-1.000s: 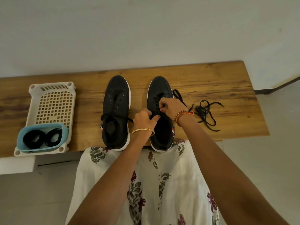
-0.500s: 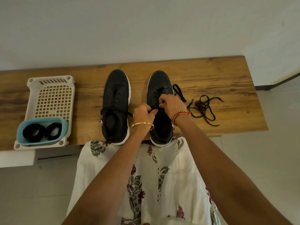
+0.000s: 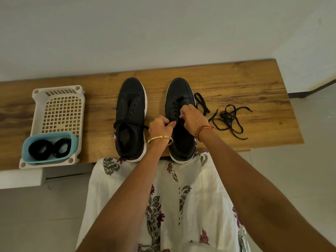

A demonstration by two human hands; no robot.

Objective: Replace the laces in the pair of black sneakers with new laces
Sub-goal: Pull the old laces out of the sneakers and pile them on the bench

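presently unlacing right sneaker point(image 3: 179, 113) — right hand point(image 3: 192, 117) pinching its lace point(image 3: 175, 106), left hand point(image 3: 160, 127) curled, bracing the collar; removed lace point(image 3: 230, 120) dumped aside.

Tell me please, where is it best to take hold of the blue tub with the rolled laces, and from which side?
Grip the blue tub by its near long rim, coming from above and the front edge of the table. It sits open-topped in the near end of the white basket, whose walls hem its sides, and the lace rolls leave the rim free.
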